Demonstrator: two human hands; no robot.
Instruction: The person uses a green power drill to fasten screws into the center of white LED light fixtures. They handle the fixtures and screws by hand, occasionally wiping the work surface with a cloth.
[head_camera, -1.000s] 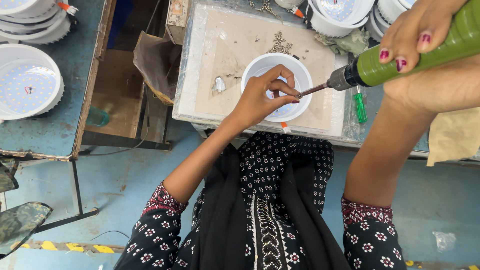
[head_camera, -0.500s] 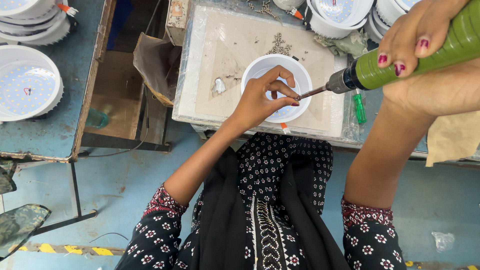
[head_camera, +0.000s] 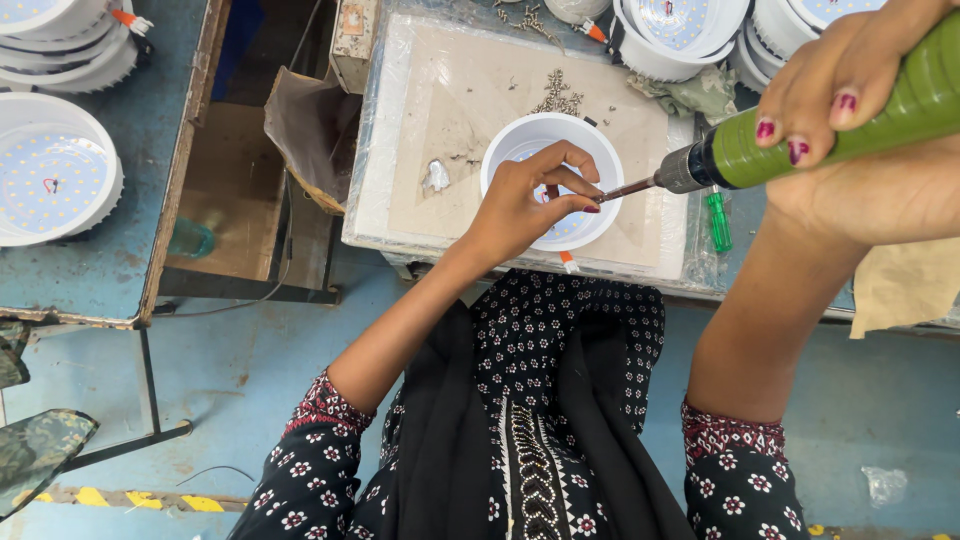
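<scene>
A round white lamp housing (head_camera: 520, 140) lies on a beige work board (head_camera: 450, 110) in front of me. My left hand (head_camera: 530, 205) reaches into it, fingertips pinched close to the tip of a screwdriver bit; whether a screw sits between them I cannot tell. My right hand (head_camera: 860, 130) grips a green electric screwdriver (head_camera: 800, 135), held nearly level, its bit pointing left into the housing. A small heap of screws (head_camera: 558, 95) lies just beyond the housing.
More white lamp housings stand at the back right (head_camera: 680, 35) and on the blue table at left (head_camera: 50, 170). A small green-handled screwdriver (head_camera: 718, 220) lies right of the board. A brown bag (head_camera: 305, 135) hangs in the gap between tables.
The screwdriver and my right hand have shifted slightly; my left hand stays in the housing at the bit's tip.
</scene>
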